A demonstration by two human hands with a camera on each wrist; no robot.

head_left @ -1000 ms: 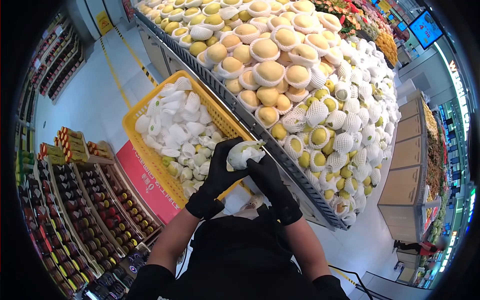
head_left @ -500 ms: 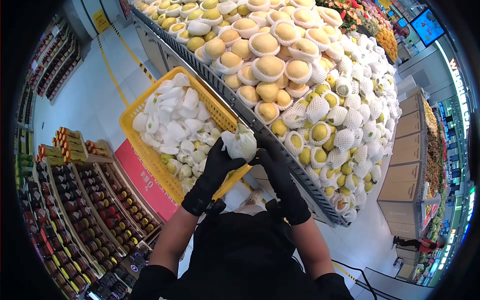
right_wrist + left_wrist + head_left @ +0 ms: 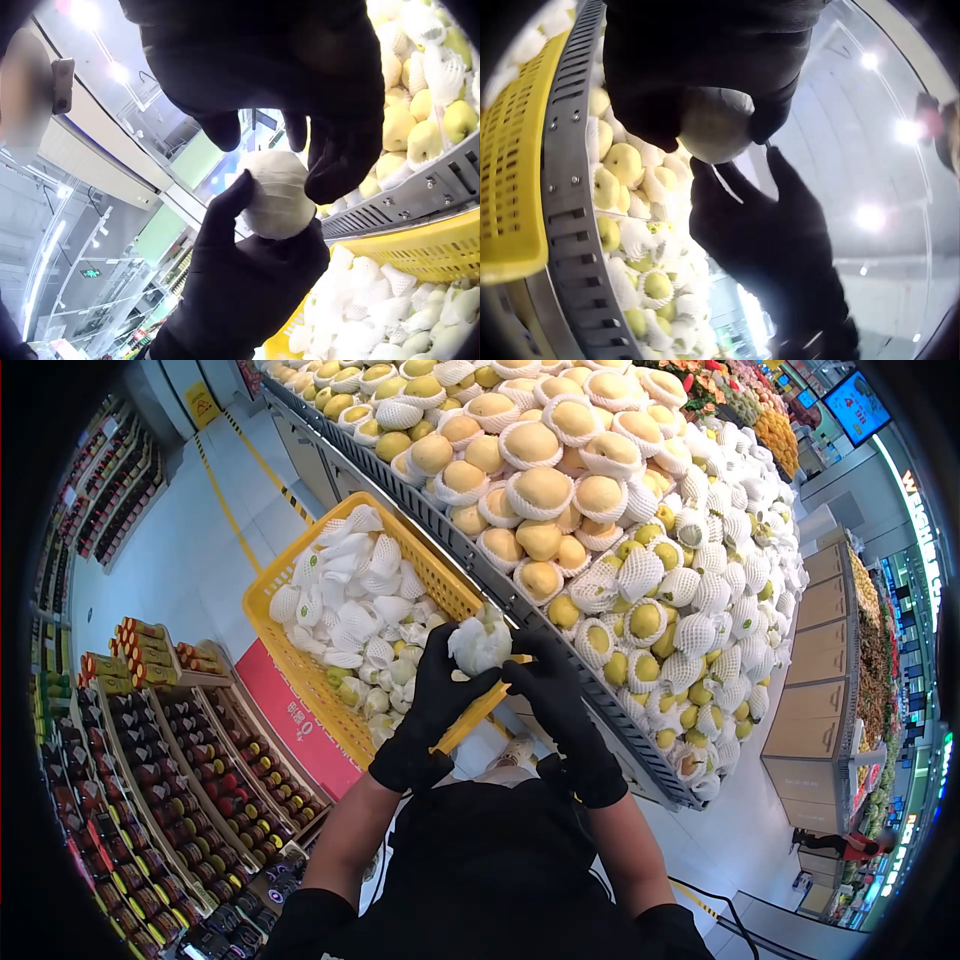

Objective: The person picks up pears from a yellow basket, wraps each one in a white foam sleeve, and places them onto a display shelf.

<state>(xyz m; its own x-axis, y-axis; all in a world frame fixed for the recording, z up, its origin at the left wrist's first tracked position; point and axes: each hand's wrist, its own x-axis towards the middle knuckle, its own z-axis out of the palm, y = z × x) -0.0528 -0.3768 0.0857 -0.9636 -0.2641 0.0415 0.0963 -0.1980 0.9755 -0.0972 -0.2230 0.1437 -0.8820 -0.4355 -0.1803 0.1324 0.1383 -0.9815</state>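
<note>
A round fruit in a thin white wrap [image 3: 481, 644] is held above the front end of the yellow crate [image 3: 262, 600]. My black-gloved left hand [image 3: 437, 685] grips it from the left and below, thumb and fingers around its sides. Close by on the right is my right hand [image 3: 552, 685], its fingers spread and loosely bent. In the right wrist view, a fingertip of the right hand [image 3: 277, 75] is at the edge of the wrapped fruit [image 3: 279, 196], while its thumb stands apart. The left wrist view shows the same fruit [image 3: 716, 124] between the left hand's fingers, its lower side facing the right hand.
White foam nets and wrapped fruit [image 3: 345, 625] fill much of the crate. Along its right side runs the display's grey slatted edge [image 3: 500, 592], with yellow pears in foam nets [image 3: 541, 490] heaped behind. Shelves of jars [image 3: 215, 760] stand at the lower left.
Both hands have risen slightly with the wrapped fruit since a second ago. The right hand has shifted right, its fingers wider apart. The fruit has turned, and more of it shows.
</note>
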